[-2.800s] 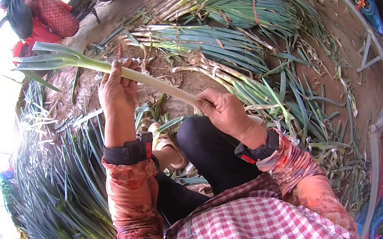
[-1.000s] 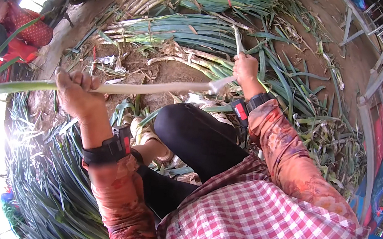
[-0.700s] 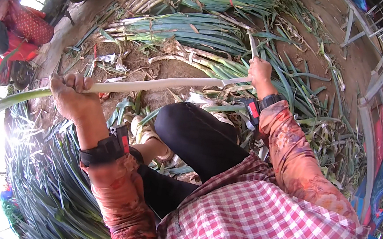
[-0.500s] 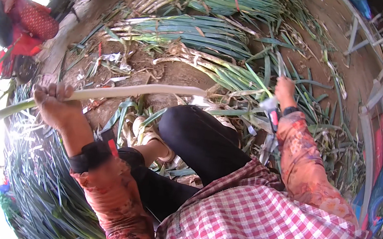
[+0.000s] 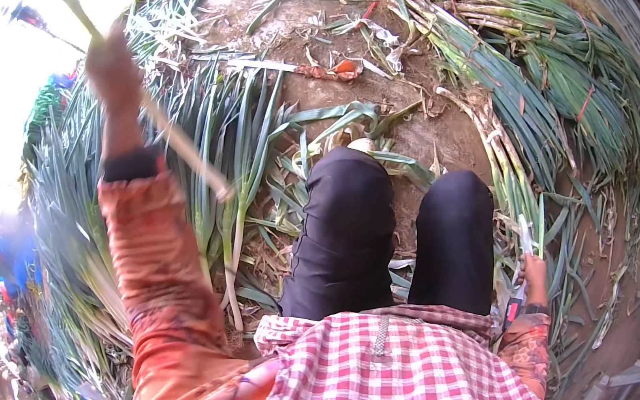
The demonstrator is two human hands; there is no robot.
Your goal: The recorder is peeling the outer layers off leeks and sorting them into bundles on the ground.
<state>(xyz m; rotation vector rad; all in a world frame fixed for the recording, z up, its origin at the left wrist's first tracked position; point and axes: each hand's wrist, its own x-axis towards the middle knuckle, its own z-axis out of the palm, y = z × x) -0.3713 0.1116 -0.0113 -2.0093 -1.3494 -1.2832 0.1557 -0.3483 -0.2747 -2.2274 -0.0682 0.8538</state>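
My left hand point(image 5: 112, 77) is raised at the upper left, its blurred fingers closed around a long green onion point(image 5: 185, 158). The onion slants: its green top sticks out above the fist and its pale root end points down to the right. Low on the right, beside my knee, my right hand point(image 5: 534, 275) is closed on a narrow, pale, shiny thing point(image 5: 526, 235). Its kind is hard to make out. Beneath my left arm lies a big pile of green onions point(image 5: 85, 183). A smaller bunch point(image 5: 506, 157) lies just beyond my right hand.
More bundled green onions point(image 5: 574, 80) lie at the upper right, one tied with a red band. Loose leaves and peelings point(image 5: 271, 226) litter the dirt floor point(image 5: 295, 29) around my knees. A metal frame point(image 5: 639, 376) stands along the right edge.
My view has swung left. My left hand has lifted the onion and tilted it, root end now downward. My right hand has dropped back beside my right knee, still closed.
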